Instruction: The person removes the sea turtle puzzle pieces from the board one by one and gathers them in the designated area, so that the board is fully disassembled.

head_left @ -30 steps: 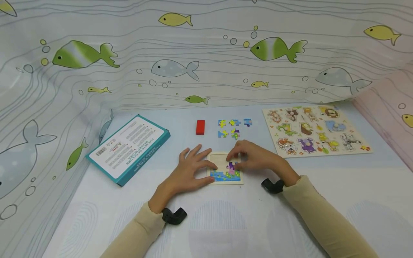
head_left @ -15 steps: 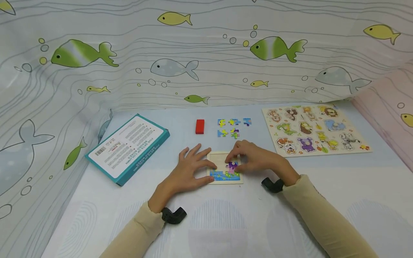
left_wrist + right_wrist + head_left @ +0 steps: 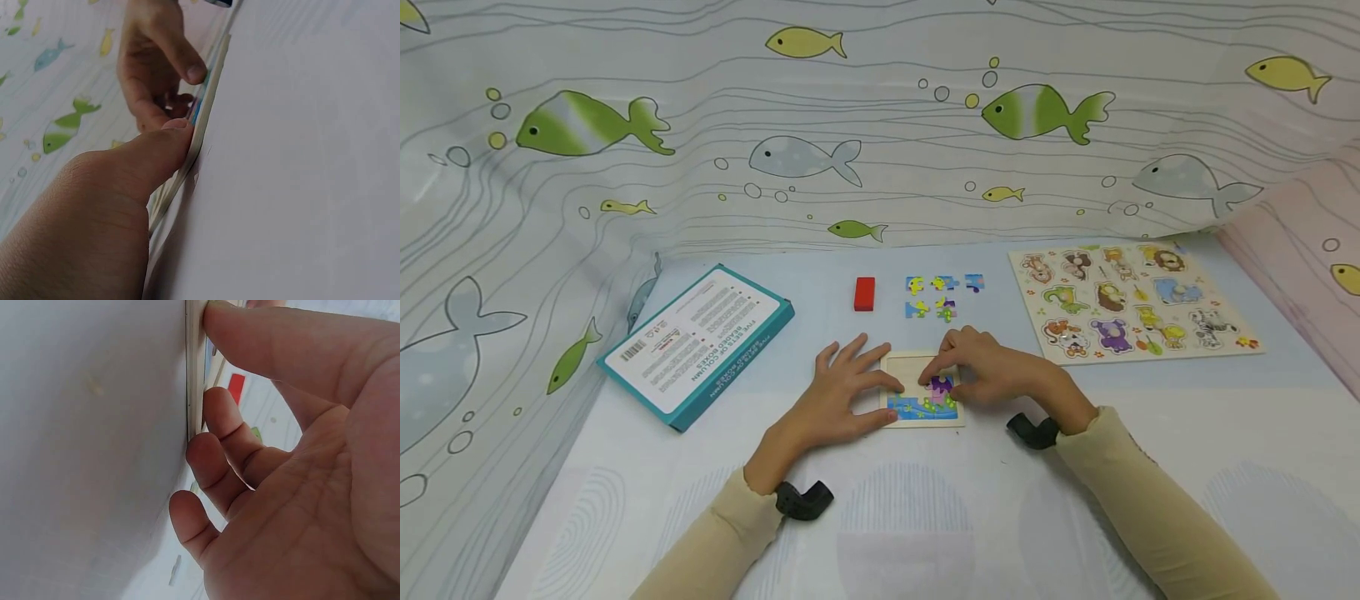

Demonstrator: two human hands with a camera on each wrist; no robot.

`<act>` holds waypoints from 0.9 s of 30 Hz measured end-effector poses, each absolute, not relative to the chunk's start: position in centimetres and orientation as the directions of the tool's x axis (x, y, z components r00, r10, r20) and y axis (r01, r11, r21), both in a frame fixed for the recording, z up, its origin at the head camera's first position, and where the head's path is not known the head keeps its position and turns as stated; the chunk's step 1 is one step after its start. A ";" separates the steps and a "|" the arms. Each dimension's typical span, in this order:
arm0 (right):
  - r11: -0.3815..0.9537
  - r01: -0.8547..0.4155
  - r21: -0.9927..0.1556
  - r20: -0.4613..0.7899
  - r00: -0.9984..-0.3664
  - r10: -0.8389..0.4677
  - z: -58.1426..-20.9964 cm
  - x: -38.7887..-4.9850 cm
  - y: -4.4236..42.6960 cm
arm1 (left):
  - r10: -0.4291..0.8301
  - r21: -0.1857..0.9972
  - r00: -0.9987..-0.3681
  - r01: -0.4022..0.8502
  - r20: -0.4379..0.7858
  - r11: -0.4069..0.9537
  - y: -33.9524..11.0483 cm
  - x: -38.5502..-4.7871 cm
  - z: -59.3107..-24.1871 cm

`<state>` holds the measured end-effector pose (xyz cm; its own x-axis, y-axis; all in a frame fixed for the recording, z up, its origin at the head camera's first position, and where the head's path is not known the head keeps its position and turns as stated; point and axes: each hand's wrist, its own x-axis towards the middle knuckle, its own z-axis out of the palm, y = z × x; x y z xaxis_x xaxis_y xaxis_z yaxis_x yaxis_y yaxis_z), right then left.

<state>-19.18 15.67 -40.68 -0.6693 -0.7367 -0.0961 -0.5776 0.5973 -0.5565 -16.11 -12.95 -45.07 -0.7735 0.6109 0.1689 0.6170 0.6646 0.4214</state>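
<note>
- Left hand (image 3: 844, 398) sits at the puzzle tray's (image 3: 910, 365) 9 o'clock, fingers spread wide, thumb on its rim, unchanged.
- Right hand (image 3: 983, 368) reaches in from 2 o'clock; its index fingertip has slid slightly towards 7 o'clock, baring more of a purple puzzle piece (image 3: 941, 384).
- That piece lies between index finger and thumb; pinched or not, I cannot tell.
- Both hands flank the tray.
</note>
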 end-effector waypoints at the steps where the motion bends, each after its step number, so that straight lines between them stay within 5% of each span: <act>1: 0.595 -0.578 -0.558 -0.095 -0.668 -0.738 -40.6 -19.2 15.7 | 0.611 0.422 -0.773 0.618 0.170 0.664 -12.9 -16.1 -45.1; 20: 0.578 -0.572 -0.582 -0.087 -0.663 -0.744 -40.8 -19.1 15.6 | 0.614 0.429 -0.769 0.623 0.179 0.655 -13.0 -16.1 -45.3; 27: 0.582 -0.565 -0.585 -0.100 -0.662 -0.743 -40.7 -19.1 15.6 | 0.661 0.420 -0.724 0.671 0.197 0.610 -12.7 -15.8 -45.2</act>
<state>-19.09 15.59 -40.72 -0.6617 -0.7431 -0.0999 -0.5648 0.5816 -0.5854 -15.81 -12.71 -45.23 -0.7241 0.6610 0.1967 0.6714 0.6103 0.4204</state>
